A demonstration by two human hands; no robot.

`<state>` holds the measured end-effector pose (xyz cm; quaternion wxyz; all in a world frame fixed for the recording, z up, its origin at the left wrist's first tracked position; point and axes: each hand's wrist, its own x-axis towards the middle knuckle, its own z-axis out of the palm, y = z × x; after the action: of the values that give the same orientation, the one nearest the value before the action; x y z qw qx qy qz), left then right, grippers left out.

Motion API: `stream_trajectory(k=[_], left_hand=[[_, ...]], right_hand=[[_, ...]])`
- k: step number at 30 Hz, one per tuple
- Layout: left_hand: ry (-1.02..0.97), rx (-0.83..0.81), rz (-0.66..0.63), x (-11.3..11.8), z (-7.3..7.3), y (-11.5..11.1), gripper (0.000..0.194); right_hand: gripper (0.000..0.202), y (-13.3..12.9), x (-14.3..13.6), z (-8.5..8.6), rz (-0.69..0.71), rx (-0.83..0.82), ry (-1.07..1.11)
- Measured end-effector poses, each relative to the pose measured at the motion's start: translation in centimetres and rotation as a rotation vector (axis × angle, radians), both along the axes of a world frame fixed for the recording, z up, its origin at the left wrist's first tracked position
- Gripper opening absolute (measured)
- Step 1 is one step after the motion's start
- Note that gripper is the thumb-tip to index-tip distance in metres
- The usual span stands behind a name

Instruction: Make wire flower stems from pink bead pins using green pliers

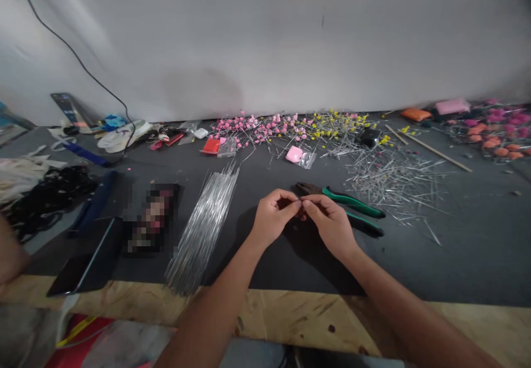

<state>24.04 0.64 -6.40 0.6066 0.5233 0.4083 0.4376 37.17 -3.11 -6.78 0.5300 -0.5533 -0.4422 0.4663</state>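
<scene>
Both forearms reach in from the bottom edge and slant towards each other, the wrists raised over the dark table top. The left hand points up and to the right, its thumb and index finger closed in a pinch; the right hand mirrors it, thumb and index finger pressed together and the other fingers curled. The fingertips meet on a small dark piece, which both hands grip; it is mostly hidden, and seems to be dark red or brown. It is held above the table, just in front of the head of the pliers, whose green and black handles spread out beyond the right hand.

Marks show on a pale flat item and on a dark upright panel at the back left, but they are too small to read.

To the left of the hands lies a bundle of straight silvery wires, its near end over the wooden edge. A loose heap of wires lies to the right. Behind are pink-tipped stems, yellow-tipped stems and a pink lump beside a clear bag.
</scene>
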Motion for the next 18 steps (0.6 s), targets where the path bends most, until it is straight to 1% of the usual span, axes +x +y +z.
stream_trajectory(k=[2, 5, 11, 18], left_hand=[[-0.032, -0.046, 0.001, 0.07, 0.05, 0.09, 0.013], [-0.049, -0.063, 0.007, 0.06, -0.12, 0.31, 0.012], [-0.028, -0.031, 0.030, 0.07, -0.51, 0.53, 0.012], [0.009, 0.021, 0.020, 0.19, -0.09, 0.37, 0.014]], right_hand=[[0.022, -0.12, -0.16, -0.04, -0.012, -0.010, 0.003], [0.023, -0.13, -0.32, -0.01, -0.023, -0.016, 0.000], [0.022, 0.02, -0.39, -0.07, 0.003, -0.034, 0.007], [0.019, 0.06, -0.40, -0.36, 0.030, -0.069, 0.038]])
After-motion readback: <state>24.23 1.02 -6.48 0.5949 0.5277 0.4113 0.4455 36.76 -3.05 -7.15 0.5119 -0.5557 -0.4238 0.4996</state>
